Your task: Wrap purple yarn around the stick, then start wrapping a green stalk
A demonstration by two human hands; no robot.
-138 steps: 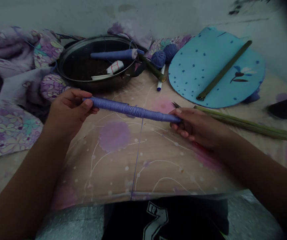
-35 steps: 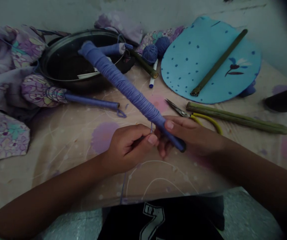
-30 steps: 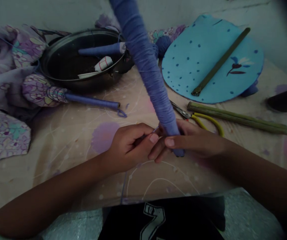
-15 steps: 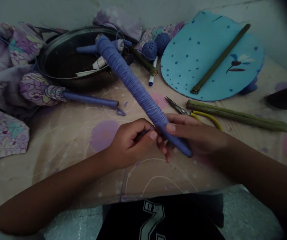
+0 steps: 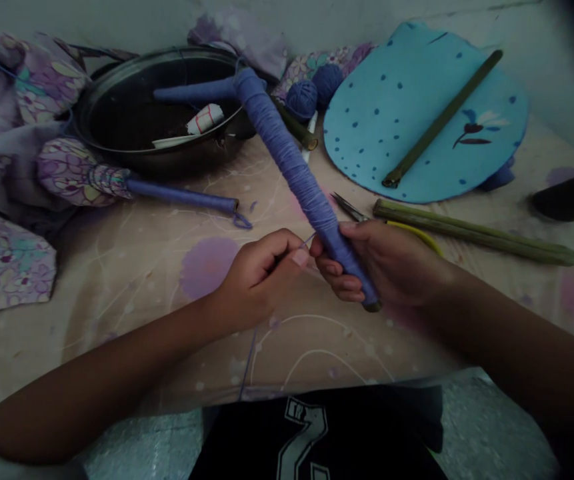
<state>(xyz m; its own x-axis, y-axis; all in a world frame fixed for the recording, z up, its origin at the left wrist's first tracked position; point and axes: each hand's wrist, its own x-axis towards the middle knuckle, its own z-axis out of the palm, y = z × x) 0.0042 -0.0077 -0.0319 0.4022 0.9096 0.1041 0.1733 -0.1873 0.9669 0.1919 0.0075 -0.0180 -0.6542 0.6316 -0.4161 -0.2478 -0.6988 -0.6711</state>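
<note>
Home, probably a bedroom: a floral quilt (image 5: 47, 83) is seen bunched at 10 o'clock, a printed bedsheet (image 5: 101, 280) is spread across the centre, and a scuffed painted wall (image 5: 91, 20) is seen at 12 o'clock.

A dark metal pan (image 5: 117, 73) sits top centre beside floral cloth (image 5: 47, 83) at upper left, with blue yarn balls (image 5: 301, 100), a spotted blue foam mat (image 5: 407, 140), pliers (image 5: 349, 207) and green bamboo strips (image 5: 467, 233) toward the right.

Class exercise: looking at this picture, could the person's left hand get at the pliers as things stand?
Probably not directly. The left hand is pinching a thread, and the blue thread-wrapped stick, held in the right hand, lies between it and the pliers. It would have to pass over the stick.
</note>
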